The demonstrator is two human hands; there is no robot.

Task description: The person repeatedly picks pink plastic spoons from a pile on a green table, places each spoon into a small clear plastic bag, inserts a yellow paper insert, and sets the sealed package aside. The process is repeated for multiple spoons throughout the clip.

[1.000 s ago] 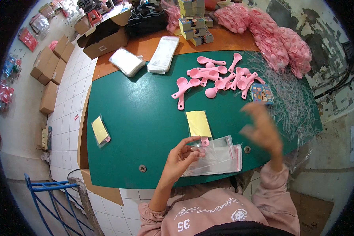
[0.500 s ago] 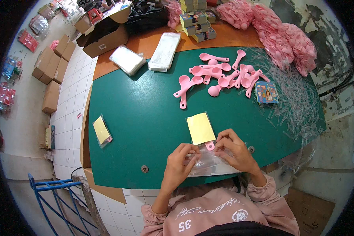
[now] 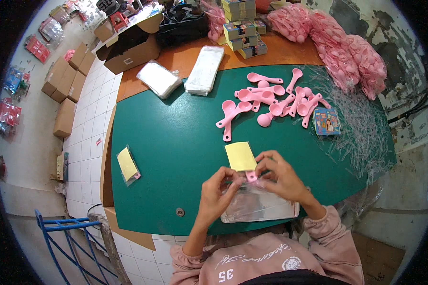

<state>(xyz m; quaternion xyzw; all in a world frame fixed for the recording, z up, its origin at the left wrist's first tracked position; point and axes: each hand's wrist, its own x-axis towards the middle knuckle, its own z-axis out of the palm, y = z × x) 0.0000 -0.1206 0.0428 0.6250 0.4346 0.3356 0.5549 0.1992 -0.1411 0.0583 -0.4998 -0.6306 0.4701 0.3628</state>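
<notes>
In front of me a yellow card [image 3: 241, 156] lies inside a small clear plastic bag, and the holed end of a pink spoon [image 3: 251, 177] sticks out below it. My left hand [image 3: 218, 191] pinches the bag's near edge, left of the spoon handle. From the right, my right hand [image 3: 283, 181] has its fingers closed on the same edge, close beside the handle. The fingertips hide most of that edge. Under both hands is a stack of clear plastic bags [image 3: 264, 209] near the table edge.
Loose pink spoons [image 3: 271, 97] lie mid-table, with small printed cards [image 3: 326, 122] and clear plastic strips [image 3: 361, 128] to their right. A filled bag [image 3: 128, 165] rests at left. Bag stacks [image 3: 204, 71], a carton [image 3: 133, 50], card bundles [image 3: 242, 33] and bagged spoons [image 3: 335, 52] stand behind.
My right hand has moved left, closer to my left hand and the spoon handle. More of the bag stack under my hands shows now. The whole view has shifted slightly.
</notes>
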